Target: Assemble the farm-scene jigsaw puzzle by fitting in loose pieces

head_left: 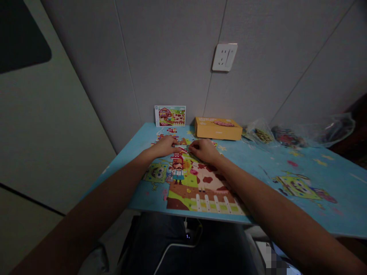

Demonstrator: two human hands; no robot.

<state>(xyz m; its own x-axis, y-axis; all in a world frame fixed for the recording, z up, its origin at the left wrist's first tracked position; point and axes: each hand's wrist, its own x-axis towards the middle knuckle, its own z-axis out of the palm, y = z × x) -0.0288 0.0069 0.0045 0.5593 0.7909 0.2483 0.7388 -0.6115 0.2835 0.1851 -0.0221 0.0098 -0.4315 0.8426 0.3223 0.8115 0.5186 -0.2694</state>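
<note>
Cardboard, bright green and brown: the farm puzzle (197, 187) lies flat on the blue table (286, 191), its near edge right at the table's front lip. Its long axis runs away from me toward the wall, with the fence at my end and the unfinished top at the far end. Both my hands are at that far end, close together. My left hand (164, 146) rests flat over the loose pieces (169, 131), and my right hand (204, 149) is pressed down beside it, fingers curled. I cannot tell if either pinches a piece. I judge the risk to be a push from my forearms sliding the joined part off the front edge, or pressing a wrong piece and buckling its neighbours. The reference picture (170, 115) leans on the wall beside the yellow box (218, 128).
</note>
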